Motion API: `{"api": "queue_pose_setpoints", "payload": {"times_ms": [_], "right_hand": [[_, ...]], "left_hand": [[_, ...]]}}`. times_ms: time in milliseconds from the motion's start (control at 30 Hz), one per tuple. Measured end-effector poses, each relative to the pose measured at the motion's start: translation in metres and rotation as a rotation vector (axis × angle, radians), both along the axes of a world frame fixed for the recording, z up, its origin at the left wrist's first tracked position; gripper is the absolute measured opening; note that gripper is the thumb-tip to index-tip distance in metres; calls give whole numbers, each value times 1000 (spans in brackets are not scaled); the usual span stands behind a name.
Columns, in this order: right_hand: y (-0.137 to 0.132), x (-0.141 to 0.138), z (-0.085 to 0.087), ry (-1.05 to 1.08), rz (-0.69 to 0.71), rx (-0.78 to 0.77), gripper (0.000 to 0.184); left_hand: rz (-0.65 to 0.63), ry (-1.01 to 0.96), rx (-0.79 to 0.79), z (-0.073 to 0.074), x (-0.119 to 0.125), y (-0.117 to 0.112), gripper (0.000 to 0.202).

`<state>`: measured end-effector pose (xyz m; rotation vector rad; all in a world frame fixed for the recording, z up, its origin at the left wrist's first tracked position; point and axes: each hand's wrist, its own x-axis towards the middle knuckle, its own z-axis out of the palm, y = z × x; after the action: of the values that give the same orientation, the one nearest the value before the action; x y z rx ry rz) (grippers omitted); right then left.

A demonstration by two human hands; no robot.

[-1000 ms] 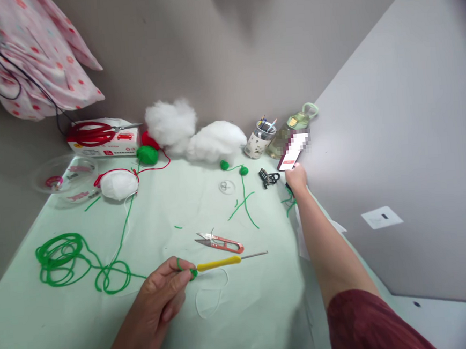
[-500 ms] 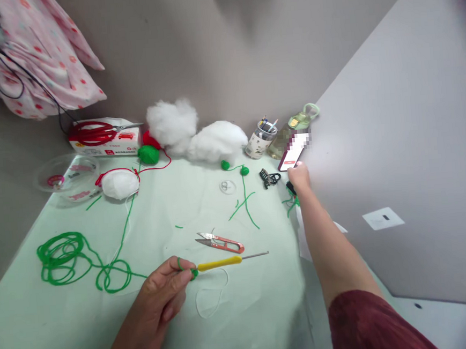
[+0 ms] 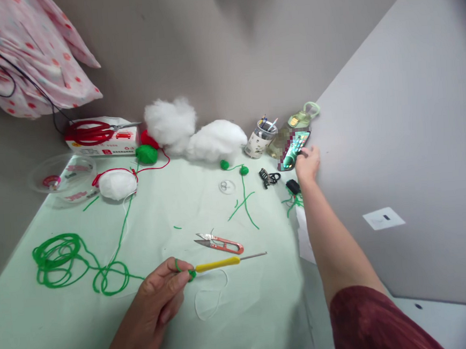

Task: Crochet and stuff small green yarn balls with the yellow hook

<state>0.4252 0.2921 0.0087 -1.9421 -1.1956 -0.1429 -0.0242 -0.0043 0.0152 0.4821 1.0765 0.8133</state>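
My left hand [image 3: 167, 287] is closed in a pinch at the lower middle. It holds a small green crochet piece [image 3: 191, 275] and the handle end of a yellow-handled crochet hook [image 3: 218, 264], whose metal tip points right. Green yarn loops over a finger and runs left to a loose coil [image 3: 58, 258]. At the far right, my right hand [image 3: 308, 164] reaches to a phone [image 3: 295, 150] propped against a green bottle [image 3: 300, 118]. Its fingers are apart at the lit screen's right edge; the exact contact is hard to see.
Orange thread snips [image 3: 224, 245] lie beyond the hook. Behind are a black hair claw [image 3: 269, 177], a pen cup [image 3: 259, 141], white stuffing [image 3: 216, 141], a white yarn ball [image 3: 116, 184], a green yarn ball [image 3: 146, 154], a clear tub [image 3: 78, 181] and red scissors [image 3: 88, 131] on a box.
The phone screen has gone from a white page to a colourful screen with icons. My right hand has moved slightly right and up along the phone. The left hand keeps its hold.
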Motion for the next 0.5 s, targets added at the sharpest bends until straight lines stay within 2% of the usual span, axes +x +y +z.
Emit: {"api": "queue_pose_setpoints", "payload": {"times_ms": [267,500], "right_hand": [[8,-2,5,10,-26,-75,64],[14,11,1,27,-34,-139,48]], "left_hand": [[-10,13,10,4,0,1,31],[-11,16,21,2,-1,0,31]]}}
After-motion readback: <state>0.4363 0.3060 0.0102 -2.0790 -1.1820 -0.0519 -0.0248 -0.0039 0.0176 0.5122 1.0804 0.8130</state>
